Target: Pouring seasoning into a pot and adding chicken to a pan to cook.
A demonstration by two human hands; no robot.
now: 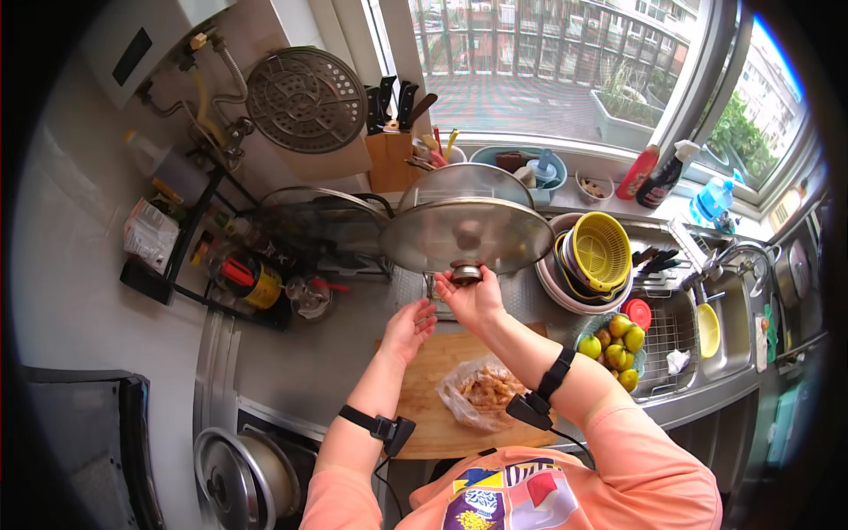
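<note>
My right hand (pixel 472 295) grips the round metal knob (pixel 466 272) of a glass pot lid (pixel 424 238). The lid is tilted, and a second glass lid (pixel 464 179) shows just behind it. Below and left of the knob, my left hand (pixel 411 326) is open, palm turned inward, with nothing in it. Under my forearms lies a wooden cutting board (pixel 421 397). On the board rests a clear plastic bag (pixel 457 404) of orange-brown food pieces (pixel 487 391), partly covered by my right arm.
Stacked basins with a yellow colander (pixel 601 248) stand right of the lids. Green-yellow fruits (pixel 616 358) fill a bowl near the sink (pixel 732 331). A black rack with bottles (pixel 255 281) is at left, a knife block (pixel 394 162) behind. A lidded pot (pixel 232 483) sits lower left.
</note>
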